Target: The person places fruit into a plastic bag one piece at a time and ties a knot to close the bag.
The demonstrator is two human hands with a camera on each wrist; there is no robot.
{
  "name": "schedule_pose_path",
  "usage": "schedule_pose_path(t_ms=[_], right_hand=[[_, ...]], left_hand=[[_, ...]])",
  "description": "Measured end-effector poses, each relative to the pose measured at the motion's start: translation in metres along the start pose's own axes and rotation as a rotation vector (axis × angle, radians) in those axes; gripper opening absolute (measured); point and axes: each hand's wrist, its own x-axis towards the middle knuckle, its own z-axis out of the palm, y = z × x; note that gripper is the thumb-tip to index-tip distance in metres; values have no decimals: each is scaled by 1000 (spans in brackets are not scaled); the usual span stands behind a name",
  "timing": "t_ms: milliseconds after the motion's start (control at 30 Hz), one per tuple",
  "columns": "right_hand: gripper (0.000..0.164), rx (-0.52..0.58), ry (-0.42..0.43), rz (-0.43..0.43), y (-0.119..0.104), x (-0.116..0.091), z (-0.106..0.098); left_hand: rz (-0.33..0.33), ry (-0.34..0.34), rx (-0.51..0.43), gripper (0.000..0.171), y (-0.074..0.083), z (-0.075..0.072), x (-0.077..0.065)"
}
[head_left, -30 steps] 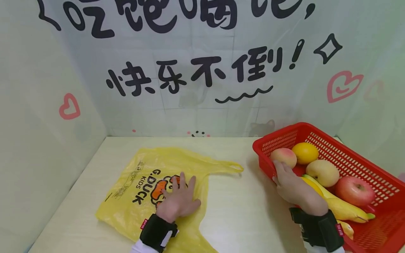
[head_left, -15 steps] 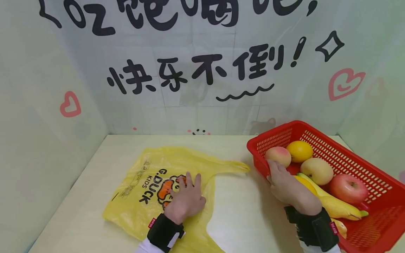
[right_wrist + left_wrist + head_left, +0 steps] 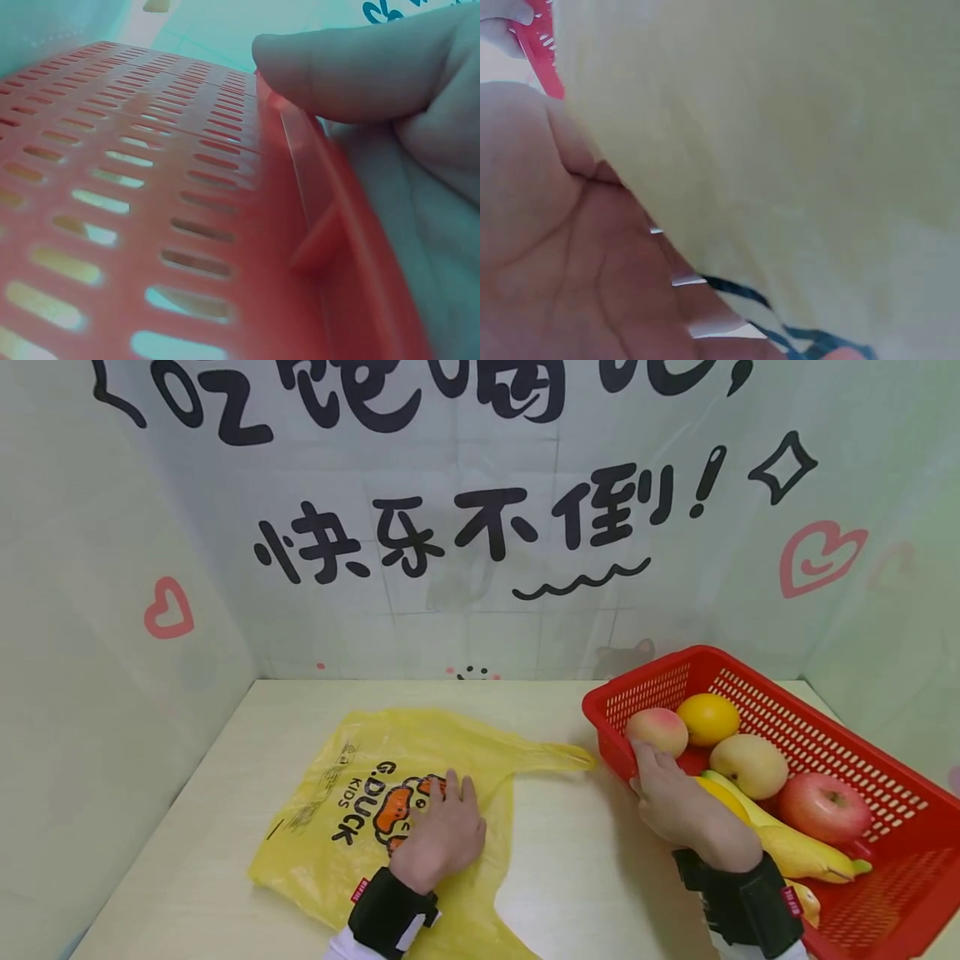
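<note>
A yellow plastic bag (image 3: pixel 322 835) printed with a duck lies flat on the table. My left hand (image 3: pixel 442 843) rests on its printed side, fingers extended; in the left wrist view, yellow plastic (image 3: pixel 780 150) covers much of the picture beside the palm (image 3: pixel 570 255). At the right, my right hand (image 3: pixel 686 806) grips the near-left rim of a red slotted basket (image 3: pixel 907 852). In the right wrist view, the thumb (image 3: pixel 337 71) lies over the basket's rim (image 3: pixel 360 240). Inside the basket are a peach (image 3: pixel 657 732), a lemon (image 3: pixel 708 720), a pale round fruit (image 3: pixel 750 766), an apple (image 3: pixel 825 807) and bananas (image 3: pixel 810 856).
The pale wooden table (image 3: pixel 570 860) runs between the bag and the basket. One bag handle (image 3: pixel 558 757) points toward the basket's corner. A printed white back wall (image 3: pixel 450 635) and side walls enclose the table.
The bag has slid slightly right with my left hand, whose fingers are closer together now. The basket has shifted a little left, with my right hand still gripping its rim.
</note>
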Motion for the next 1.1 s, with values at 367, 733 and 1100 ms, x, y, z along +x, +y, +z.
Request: schedule_pose_path(t_ms=[367, 733, 1100], right_hand=[[79, 68, -16, 25, -2, -1, 0], [81, -4, 106, -122, -7, -3, 1], [51, -30, 102, -516, -57, -4, 17]], left_hand=[[182, 302, 92, 20, 4, -12, -9], [133, 578, 38, 40, 9, -27, -14], [150, 662, 62, 39, 11, -34, -22]])
